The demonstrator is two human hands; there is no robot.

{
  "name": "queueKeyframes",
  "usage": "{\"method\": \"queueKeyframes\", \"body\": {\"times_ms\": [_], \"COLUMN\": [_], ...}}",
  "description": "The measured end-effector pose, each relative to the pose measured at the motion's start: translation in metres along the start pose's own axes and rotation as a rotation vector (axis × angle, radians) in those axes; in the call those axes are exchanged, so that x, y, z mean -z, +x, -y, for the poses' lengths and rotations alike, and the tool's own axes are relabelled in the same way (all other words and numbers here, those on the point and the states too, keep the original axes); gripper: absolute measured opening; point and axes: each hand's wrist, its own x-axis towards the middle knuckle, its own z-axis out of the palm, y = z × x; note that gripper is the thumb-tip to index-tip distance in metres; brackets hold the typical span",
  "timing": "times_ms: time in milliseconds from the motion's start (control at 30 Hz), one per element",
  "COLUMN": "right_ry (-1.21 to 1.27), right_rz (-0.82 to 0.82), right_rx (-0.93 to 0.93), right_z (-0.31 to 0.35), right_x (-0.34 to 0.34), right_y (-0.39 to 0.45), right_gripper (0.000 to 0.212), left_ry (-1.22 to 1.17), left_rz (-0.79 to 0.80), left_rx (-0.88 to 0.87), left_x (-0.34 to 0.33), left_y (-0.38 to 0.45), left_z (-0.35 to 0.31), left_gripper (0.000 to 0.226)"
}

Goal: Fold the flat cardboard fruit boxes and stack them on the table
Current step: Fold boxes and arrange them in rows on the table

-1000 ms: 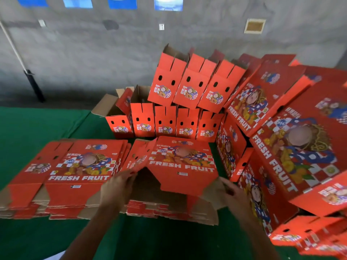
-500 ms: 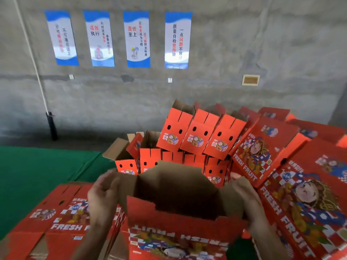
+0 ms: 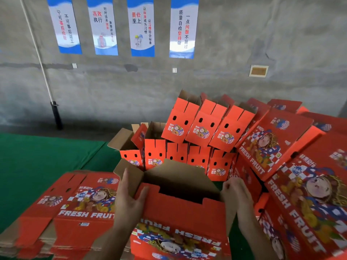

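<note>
In front of me is an opened red "FRESH FRUIT" box (image 3: 180, 214), its print upside down toward me and its brown inside showing. My left hand (image 3: 129, 199) grips its left end, thumb on the red front panel and fingers over the brown side flap. My right hand (image 3: 237, 196) holds the box's right end, fingers curled at the top of the right flap. To the left lies a stack of flat red boxes (image 3: 75, 209). Folded boxes (image 3: 199, 126) stand in two tiers behind.
A leaning pile of large red boxes (image 3: 293, 166) crowds the right side. The table has a green cloth (image 3: 37, 162), bare at the left. Behind is a grey concrete wall with several blue-and-white posters (image 3: 142, 27) and a pole (image 3: 54, 109) at the left.
The flat box was lifted off the stack and opened into a box shape. My view has tilted up toward the wall. Both hands moved to the box's side flaps.
</note>
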Motion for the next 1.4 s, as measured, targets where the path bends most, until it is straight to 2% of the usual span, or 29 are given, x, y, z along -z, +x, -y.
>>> {"method": "queueKeyframes", "body": {"times_ms": [133, 200, 300, 400, 467, 533, 600, 633, 733, 800, 833, 900, 1000, 1100, 1133, 1167, 1233, 1267, 1333, 1400], "right_ry": [-0.095, -0.226, -0.456, -0.527, -0.616, -0.569, -0.474, -0.454, -0.502, -0.56, -0.586, -0.641, -0.796, -1.25, -1.304, -1.288, -1.058, -0.887, -0.57, -0.507], "right_rz": [0.195, 0.266, 0.347, 0.388, 0.43, 0.386, 0.353, 0.347, 0.287, 0.28, 0.292, 0.331, 0.395, 0.438, 0.455, 0.481, 0.507, 0.449, 0.239, 0.187], "right_rx": [-0.115, -0.184, -0.223, -0.129, -0.01, 0.026, 0.0, -0.031, -0.043, 0.025, 0.052, 0.063, 0.017, 0.093, 0.115, 0.121, 0.111, 0.089, -0.031, -0.135], "right_z": [0.016, 0.021, 0.019, 0.001, -0.014, -0.021, -0.021, -0.021, -0.023, -0.027, -0.03, -0.033, -0.037, -0.039, -0.039, -0.037, -0.032, -0.032, -0.033, -0.038], "right_x": [0.012, 0.016, 0.007, -0.008, -0.017, -0.021, -0.021, -0.02, -0.021, -0.02, -0.021, -0.022, -0.029, -0.046, -0.048, -0.047, -0.037, -0.031, -0.022, -0.019], "right_y": [0.009, 0.012, 0.022, 0.014, 0.007, 0.004, 0.007, 0.008, 0.01, 0.011, 0.012, 0.014, 0.019, 0.023, 0.026, 0.031, 0.039, 0.041, 0.037, 0.03], "right_gripper": [0.06, 0.072, 0.056, 0.046, 0.069, 0.097, 0.108, 0.102, 0.057, 0.051, 0.041, 0.018, 0.029, 0.036, 0.036, 0.033, 0.02, 0.016, 0.019, 0.03], "left_ry": [0.1, 0.169, 0.31, 0.437, 0.505, 0.495, 0.47, 0.473, 0.409, 0.279, 0.242, 0.328, 0.586, 0.783, 0.804, 0.801, 0.76, 0.726, 0.69, 0.792], "left_rz": [0.075, 0.142, 0.314, 0.418, 0.415, 0.36, 0.351, 0.351, 0.267, 0.211, 0.2, 0.189, 0.33, 0.492, 0.528, 0.553, 0.594, 0.611, 0.666, 0.766], "left_rx": [-0.061, -0.195, -0.43, -0.409, -0.39, -0.411, -0.399, -0.41, -0.413, -0.334, -0.314, -0.367, -0.341, -0.287, -0.275, -0.259, -0.224, -0.217, -0.222, -0.297], "left_x": [-0.007, -0.006, -0.004, -0.01, -0.015, -0.018, -0.021, -0.022, -0.025, -0.026, -0.026, -0.026, -0.029, -0.035, -0.036, -0.037, -0.036, -0.034, -0.03, -0.03], "left_y": [0.014, 0.015, 0.017, 0.018, 0.02, 0.026, 0.029, 0.03, 0.031, 0.03, 0.029, 0.028, 0.031, 0.037, 0.039, 0.043, 0.049, 0.052, 0.054, 0.052], "left_z": [0.006, 0.003, -0.001, 0.002, 0.001, 0.002, 0.002, 0.003, 0.003, 0.001, 0.001, 0.002, 0.002, 0.001, -0.001, -0.002, -0.005, -0.006, -0.006, -0.005], "left_gripper": [0.087, 0.086, 0.085, 0.085, 0.072, 0.05, 0.039, 0.034, 0.019, 0.012, 0.01, 0.016, 0.035, 0.044, 0.046, 0.048, 0.057, 0.062, 0.067, 0.066]}}
